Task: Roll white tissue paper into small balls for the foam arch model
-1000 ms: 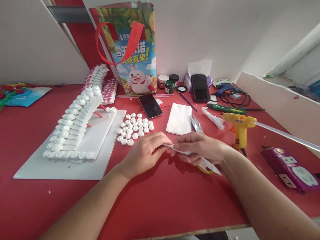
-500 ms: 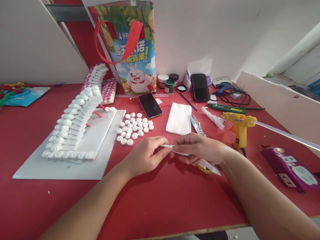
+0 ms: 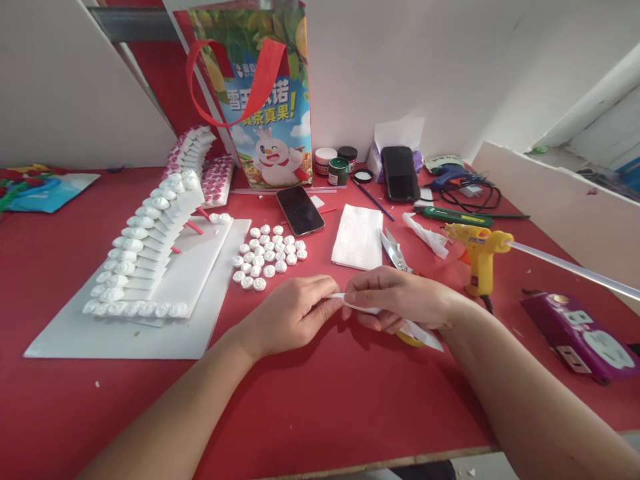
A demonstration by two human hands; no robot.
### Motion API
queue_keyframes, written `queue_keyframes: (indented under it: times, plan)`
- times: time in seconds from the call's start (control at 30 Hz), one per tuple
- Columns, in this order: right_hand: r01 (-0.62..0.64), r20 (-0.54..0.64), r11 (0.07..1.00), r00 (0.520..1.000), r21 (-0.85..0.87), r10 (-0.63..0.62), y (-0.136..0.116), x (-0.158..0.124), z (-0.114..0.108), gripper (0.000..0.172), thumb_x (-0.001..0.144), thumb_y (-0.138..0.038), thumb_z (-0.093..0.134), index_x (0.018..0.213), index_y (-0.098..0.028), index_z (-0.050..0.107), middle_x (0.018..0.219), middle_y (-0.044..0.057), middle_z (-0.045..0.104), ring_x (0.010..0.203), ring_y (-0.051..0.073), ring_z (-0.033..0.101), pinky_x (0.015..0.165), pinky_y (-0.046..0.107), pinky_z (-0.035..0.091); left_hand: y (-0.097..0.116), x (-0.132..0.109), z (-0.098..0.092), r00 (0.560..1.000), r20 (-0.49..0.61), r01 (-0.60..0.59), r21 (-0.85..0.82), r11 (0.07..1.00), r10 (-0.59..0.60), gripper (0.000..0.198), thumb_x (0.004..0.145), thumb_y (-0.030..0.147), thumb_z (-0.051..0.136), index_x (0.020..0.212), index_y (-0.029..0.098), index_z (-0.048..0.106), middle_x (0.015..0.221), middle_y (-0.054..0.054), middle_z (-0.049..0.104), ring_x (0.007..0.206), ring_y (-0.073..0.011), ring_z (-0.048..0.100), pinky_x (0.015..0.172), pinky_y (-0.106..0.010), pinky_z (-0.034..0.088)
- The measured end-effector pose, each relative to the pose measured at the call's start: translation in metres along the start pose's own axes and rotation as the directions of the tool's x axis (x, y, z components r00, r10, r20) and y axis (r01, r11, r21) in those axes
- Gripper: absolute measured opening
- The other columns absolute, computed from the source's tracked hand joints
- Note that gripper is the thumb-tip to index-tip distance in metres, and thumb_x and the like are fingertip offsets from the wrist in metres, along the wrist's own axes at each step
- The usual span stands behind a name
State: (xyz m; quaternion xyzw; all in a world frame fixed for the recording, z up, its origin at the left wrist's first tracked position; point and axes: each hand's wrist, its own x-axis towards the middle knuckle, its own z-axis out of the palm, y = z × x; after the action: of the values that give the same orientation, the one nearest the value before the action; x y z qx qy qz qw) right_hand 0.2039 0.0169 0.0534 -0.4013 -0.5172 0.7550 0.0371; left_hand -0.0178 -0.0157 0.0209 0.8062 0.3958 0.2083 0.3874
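Observation:
Between my two hands is a narrow folded strip of white tissue paper [image 3: 363,308]. My left hand [image 3: 293,312] is closed, pinching the strip's left end between thumb and fingers. Close beside it, my right hand [image 3: 400,297] grips the strip further along, and the loose tail sticks out below that palm. Scissors [image 3: 395,252] lie behind my right hand, their yellow handle partly hidden under it. A stack of white tissue [image 3: 357,237] lies just beyond the hands. Many small white rolled paper roses [image 3: 270,255] are grouped to the left of it.
At left, a white board [image 3: 50,343] bears a curved stepped model [image 3: 150,247] edged with white roses. A yellow glue gun [image 3: 480,257] and a purple power strip [image 3: 580,337] sit at right. Behind are a phone [image 3: 301,210], paint jars [image 3: 339,171] and a gift bag [image 3: 273,127].
My left fingers have shifted slightly right along the tissue strip, covering the end that stuck out before. My right hand stays nearly in place.

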Motion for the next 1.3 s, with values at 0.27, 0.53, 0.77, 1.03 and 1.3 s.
queue_keyframes:
  times: [0.27, 0.53, 0.77, 1.03, 1.3]
  plan:
    - [-0.064, -0.006, 0.995, 0.998, 0.073, 0.065, -0.004, -0.001, 0.002, 0.023, 0.088, -0.034, 0.065, 0.076, -0.015, 0.06, 0.052, -0.004, 0.052, 0.04, 0.002, 0.029, 0.039, 0.016, 0.018, -0.008, 0.001, 0.004, 0.968, 0.004, -0.235, 0.353, 0.906, 0.249, 0.028, 0.106, 0.019, 0.037, 0.085, 0.018, 0.056, 0.078, -0.001, 0.055, 0.065, -0.0154, 0.051, 0.06, -0.029, 0.038]
    - [-0.072, 0.043, 0.967, 0.997, 0.245, 0.063, 0.005, 0.009, 0.0, 0.021, 0.085, -0.028, 0.059, 0.068, -0.015, 0.061, 0.046, -0.002, 0.052, 0.033, 0.003, 0.021, 0.031, 0.016, 0.017, 0.001, 0.002, 0.005, 0.845, -0.036, -0.327, 0.755, 0.568, 0.534, 0.024, 0.096, 0.007, 0.045, 0.078, 0.017, 0.058, 0.071, -0.001, 0.056, 0.058, -0.0152, 0.047, 0.052, -0.031, 0.032]
    - [0.043, -0.115, 0.996, 0.993, 0.082, -0.034, -0.001, 0.006, 0.01, 0.019, 0.083, -0.028, 0.06, 0.068, -0.018, 0.055, 0.047, -0.005, 0.051, 0.036, 0.003, 0.022, 0.036, 0.019, 0.017, 0.005, 0.001, 0.004, 0.982, -0.169, -0.064, 0.133, 0.989, 0.086, 0.024, 0.098, 0.024, 0.049, 0.076, 0.018, 0.055, 0.07, 0.001, 0.051, 0.06, -0.0122, 0.044, 0.056, -0.027, 0.035]
    - [0.168, -0.193, 0.693, 0.891, -0.701, -0.411, 0.002, 0.002, 0.018, 0.028, 0.097, -0.022, 0.048, 0.069, -0.019, 0.05, 0.061, -0.002, 0.056, 0.057, 0.009, 0.045, 0.056, 0.024, 0.031, 0.004, 0.005, -0.003, 0.872, 0.303, 0.476, -0.708, 0.522, -0.385, 0.044, 0.1, 0.041, 0.038, 0.074, 0.015, 0.061, 0.065, -0.005, 0.066, 0.036, -0.0066, 0.042, 0.04, -0.022, 0.024]
    - [0.156, -0.137, 0.471, 0.838, -0.868, -0.529, 0.007, 0.003, 0.021, 0.022, 0.103, -0.023, 0.044, 0.088, -0.017, 0.059, 0.074, 0.002, 0.061, 0.062, 0.011, 0.045, 0.06, 0.027, 0.028, 0.0, 0.006, -0.002, 0.871, 0.307, 0.459, -0.788, 0.41, -0.384, 0.029, 0.094, 0.028, 0.051, 0.069, 0.015, 0.056, 0.059, -0.002, 0.058, 0.039, -0.0059, 0.041, 0.037, -0.018, 0.024]
